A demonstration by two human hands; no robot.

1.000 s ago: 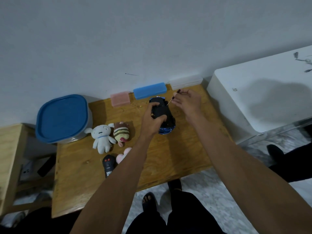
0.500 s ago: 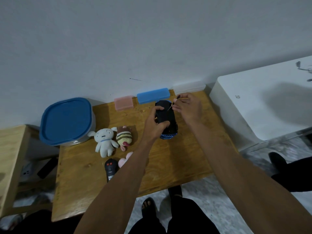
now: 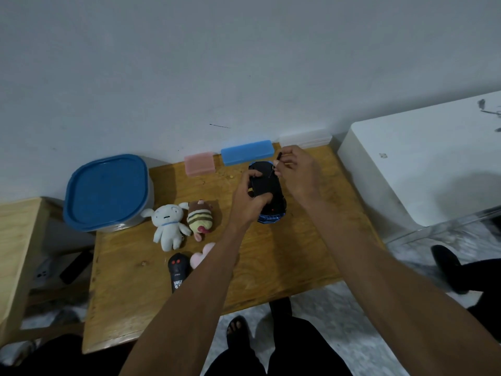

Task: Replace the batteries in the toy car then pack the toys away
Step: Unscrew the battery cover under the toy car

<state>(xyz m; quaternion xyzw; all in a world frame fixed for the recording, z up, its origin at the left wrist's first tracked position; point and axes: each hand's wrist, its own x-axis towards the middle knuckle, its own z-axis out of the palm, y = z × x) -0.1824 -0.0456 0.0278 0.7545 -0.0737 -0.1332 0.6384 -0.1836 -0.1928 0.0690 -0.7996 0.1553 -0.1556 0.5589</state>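
Observation:
The blue toy car (image 3: 271, 195) lies upside down on the wooden table (image 3: 298, 253), its black underside up. My left hand (image 3: 249, 199) grips the car's left side, thumb and fingers across the underside. My right hand (image 3: 296, 172) pinches a small thin screwdriver (image 3: 275, 165), whose tip points down at the far end of the car's underside. A white plush (image 3: 168, 222), a striped plush (image 3: 200, 219) and a pink plush (image 3: 202, 256) lie to the left, with a black remote control (image 3: 177, 271) below them.
A grey tub with a blue lid (image 3: 107, 191) stands at the table's far left corner. A pink case (image 3: 199, 164), a blue case (image 3: 246, 151) and a clear case (image 3: 305, 138) line the wall. A white unit (image 3: 423, 158) stands to the right, a lower wooden surface (image 3: 16, 245) to the left.
The hands and car have kept their grip; the screwdriver has stayed at the underside's far end. The camera tilted, so everything sits lower in the frame.

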